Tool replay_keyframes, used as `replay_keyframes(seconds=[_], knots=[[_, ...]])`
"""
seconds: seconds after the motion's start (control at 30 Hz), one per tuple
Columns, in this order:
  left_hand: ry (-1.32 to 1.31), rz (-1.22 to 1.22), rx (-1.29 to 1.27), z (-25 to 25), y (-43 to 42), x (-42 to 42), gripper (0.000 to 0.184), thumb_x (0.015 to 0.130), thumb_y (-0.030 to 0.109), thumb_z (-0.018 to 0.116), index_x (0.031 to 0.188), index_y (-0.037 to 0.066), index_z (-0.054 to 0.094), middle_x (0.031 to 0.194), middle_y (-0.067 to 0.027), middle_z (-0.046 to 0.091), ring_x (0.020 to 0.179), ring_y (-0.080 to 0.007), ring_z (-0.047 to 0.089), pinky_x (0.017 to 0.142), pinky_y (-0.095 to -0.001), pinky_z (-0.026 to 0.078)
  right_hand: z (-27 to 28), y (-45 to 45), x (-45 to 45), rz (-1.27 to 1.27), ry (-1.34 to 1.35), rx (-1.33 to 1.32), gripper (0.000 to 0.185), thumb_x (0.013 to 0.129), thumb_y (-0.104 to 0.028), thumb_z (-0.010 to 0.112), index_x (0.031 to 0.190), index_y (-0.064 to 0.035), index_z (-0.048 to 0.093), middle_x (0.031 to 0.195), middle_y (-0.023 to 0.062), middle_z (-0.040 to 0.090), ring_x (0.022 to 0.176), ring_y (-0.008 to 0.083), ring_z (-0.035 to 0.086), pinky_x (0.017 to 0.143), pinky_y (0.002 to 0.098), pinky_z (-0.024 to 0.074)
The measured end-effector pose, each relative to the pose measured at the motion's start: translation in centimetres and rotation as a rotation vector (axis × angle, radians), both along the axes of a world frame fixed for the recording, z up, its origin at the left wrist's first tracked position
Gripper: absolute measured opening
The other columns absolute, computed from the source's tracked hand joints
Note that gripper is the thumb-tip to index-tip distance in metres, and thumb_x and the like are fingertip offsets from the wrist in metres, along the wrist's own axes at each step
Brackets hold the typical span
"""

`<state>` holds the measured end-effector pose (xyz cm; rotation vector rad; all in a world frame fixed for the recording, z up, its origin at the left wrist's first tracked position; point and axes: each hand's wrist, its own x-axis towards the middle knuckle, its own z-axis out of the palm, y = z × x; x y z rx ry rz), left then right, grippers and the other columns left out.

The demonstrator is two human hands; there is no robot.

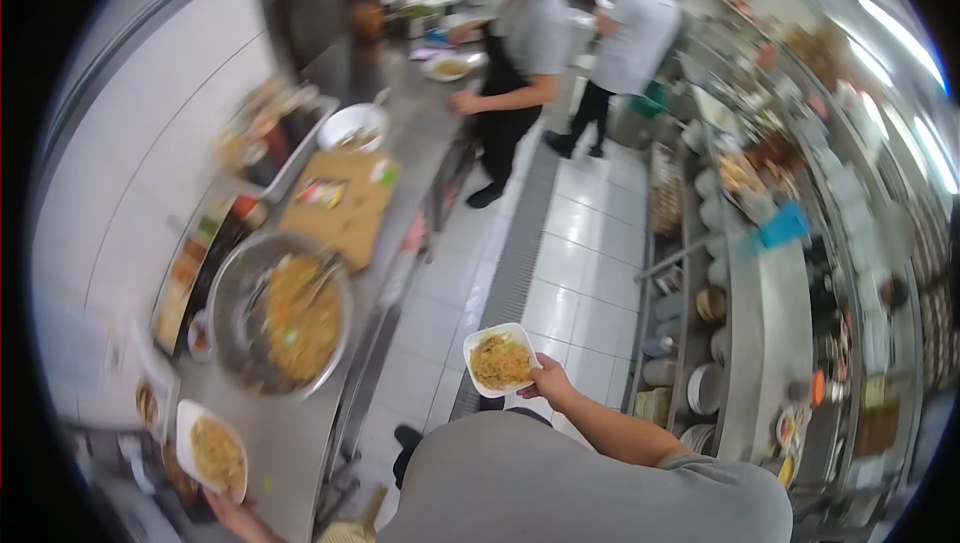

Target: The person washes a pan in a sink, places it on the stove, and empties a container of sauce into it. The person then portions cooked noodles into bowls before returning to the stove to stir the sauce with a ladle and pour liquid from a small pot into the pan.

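My right hand (548, 381) grips the near right edge of a square white bowl (518, 332) filled with shredded, noodle-like food, held out over the floor in front of me. At the lower left, my left hand (236, 515) is closed on the end of an oblong white dish (187, 429) with similar food in it. That dish is over or on the steel counter; I cannot tell whether it rests there. Just beyond it stands a large steel mixing bowl (226, 293), partly full of the same food, with what looks like metal tongs (325, 278) inside.
A cardboard-brown board (350, 198) and a white bowl (350, 131) lie farther along the counter (285, 443). One person (520, 53) works at it, another (635, 33) stands farther back. Tiled floor with a drain grate (520, 243) separates it from crowded shelving (770, 313) on the right.
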<state>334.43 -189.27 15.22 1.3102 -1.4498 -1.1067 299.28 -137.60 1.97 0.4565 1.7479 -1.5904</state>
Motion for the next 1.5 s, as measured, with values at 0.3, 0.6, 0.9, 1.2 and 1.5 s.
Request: replay_keyframes(seconds=[0.3, 0.6, 0.9, 1.2, 1.5], knots=[[0.182, -0.593, 0.169, 5.1, 12.3, -27.3, 0.049, 0.084, 0.016, 0.052, 0.131, 0.002, 0.057, 0.097, -0.0061, 0.067, 0.060, -0.0097, 0.055, 0.048, -0.0223, 0.039, -2.7, 11.7, -7.6, -0.353, 0.037, -0.073, 0.055, 0.092, -0.003, 0.047, 0.145, 0.0000, 0.038, 0.110, 0.0207, 0.069, 0.073, 0.0283, 0.074, 0.061, 0.0348, 0.0622], [-0.025, -1.135, 0.581, -4.4, 25.9, -49.1, 0.041, 0.089, 0.009, 0.051, 0.129, 0.003, 0.058, 0.098, -0.0060, 0.069, 0.066, -0.0090, 0.062, 0.046, -0.0231, 0.045, -2.4, 16.6, -21.3, -0.605, 0.133, -0.146, 0.046, 0.089, -0.003, 0.044, 0.134, -0.0016, 0.049, 0.096, 0.0166, 0.070, 0.067, 0.0237, 0.071, 0.061, 0.0350, 0.0606], [-0.214, -1.608, 0.501, -6.1, 36.2, -74.9, 0.043, 0.090, 0.004, 0.048, 0.133, 0.007, 0.054, 0.097, -0.0032, 0.067, 0.065, -0.0082, 0.060, 0.049, -0.0228, 0.046, 2.1, 23.0, -30.4, -0.837, 0.162, -0.014, 0.047, 0.087, -0.005, 0.044, 0.133, -0.0024, 0.050, 0.099, 0.0165, 0.070, 0.066, 0.0220, 0.070, 0.058, 0.0320, 0.0592], [-0.319, -1.873, 0.553, -5.8, 48.1, -95.8, 0.050, 0.090, 0.001, 0.045, 0.139, 0.009, 0.050, 0.099, -0.0044, 0.068, 0.068, -0.0082, 0.062, 0.052, -0.0231, 0.049, -1.5, 28.9, -36.9, -1.101, 0.035, -0.040, 0.045, 0.090, -0.003, 0.043, 0.134, 0.0023, 0.048, 0.108, 0.0219, 0.068, 0.070, 0.0289, 0.073, 0.057, 0.0336, 0.0615], [-0.326, -1.678, 0.473, -5.4, 53.0, -110.7, 0.049, 0.091, 0.000, 0.043, 0.139, 0.005, 0.049, 0.101, -0.0075, 0.068, 0.066, -0.0112, 0.063, 0.052, -0.0256, 0.052, -1.7, 38.0, -62.7, -0.830, 0.069, -0.066, 0.044, 0.088, -0.001, 0.042, 0.131, -0.0040, 0.053, 0.100, 0.0161, 0.071, 0.064, 0.0223, 0.070, 0.059, 0.0329, 0.0596]])
